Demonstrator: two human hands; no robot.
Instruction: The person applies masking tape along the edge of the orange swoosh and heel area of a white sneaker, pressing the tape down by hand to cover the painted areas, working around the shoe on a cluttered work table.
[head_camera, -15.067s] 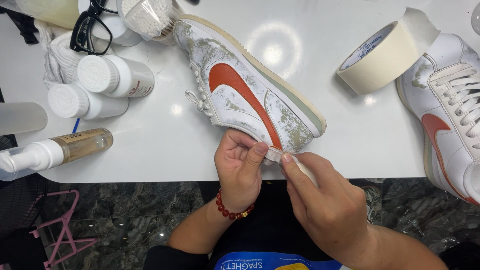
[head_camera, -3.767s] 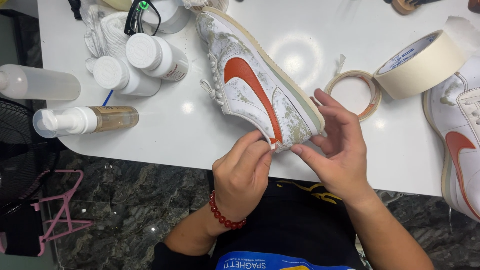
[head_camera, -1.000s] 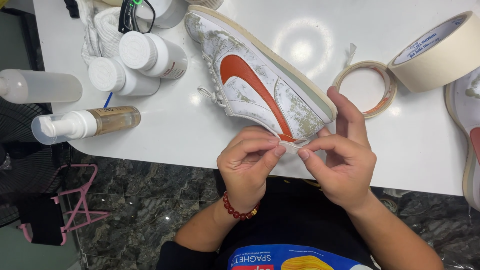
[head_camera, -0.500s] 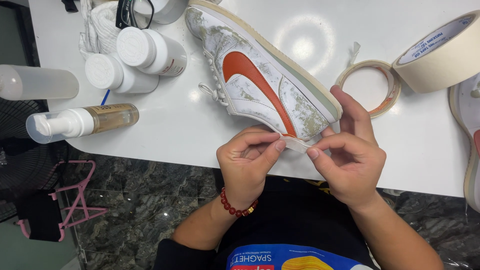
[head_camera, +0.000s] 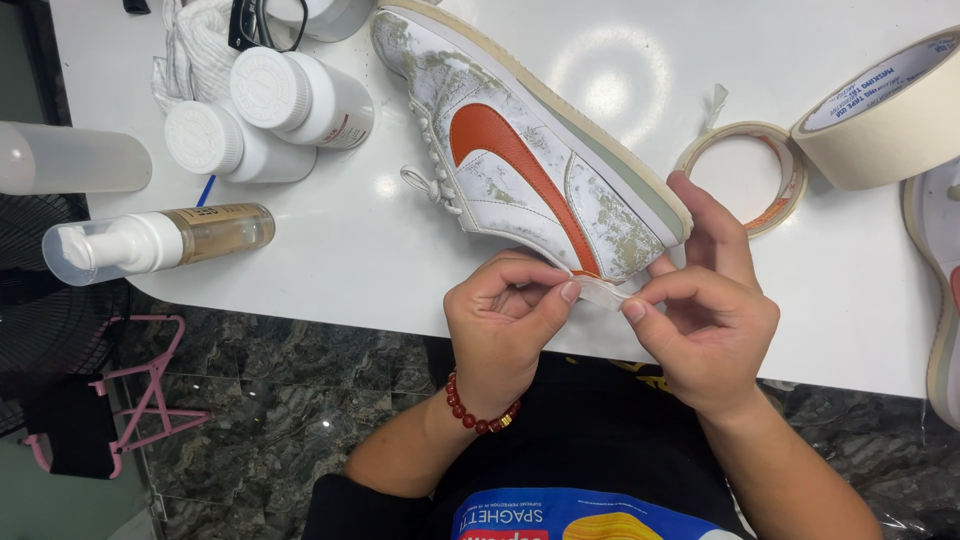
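Two hands meet at the near edge of the counter (head_camera: 330, 270), both pinched on one short strip of pale tape (head_camera: 600, 291). The left hand (head_camera: 505, 325) grips the strip's left end between thumb and forefinger, other fingers curled in; a red bead bracelet (head_camera: 478, 415) sits on that wrist. The right hand (head_camera: 705, 320) nips the strip's right end between thumb and forefinger, with its remaining fingers raised against the heel of the sneaker (head_camera: 525, 150). Held this way, the strip is stretched taut between the two pinches and lies right at the heel, just beside the sole edge; whether it already adheres there cannot be told.

The sneaker lies on its side, white with an orange curved stripe and greenish-grey soiling, heel toward the person and toe pointing away, which brings the heel within reach of both hands.

Beyond the right hand, a nearly spent tape ring (head_camera: 745, 175) lies flat, and a fuller roll of masking tape (head_camera: 885, 110) stands tilted just beside it, both close enough to draw from. A second sneaker (head_camera: 940, 290) shows partly at the right edge.

To the left, well apart from the hands, stand two white capped jars (head_camera: 270, 105), a foam pump bottle (head_camera: 150, 240) lying on its side, a clear bottle (head_camera: 70, 158), a crumpled cloth (head_camera: 195, 55) and black spectacles (head_camera: 262, 22).
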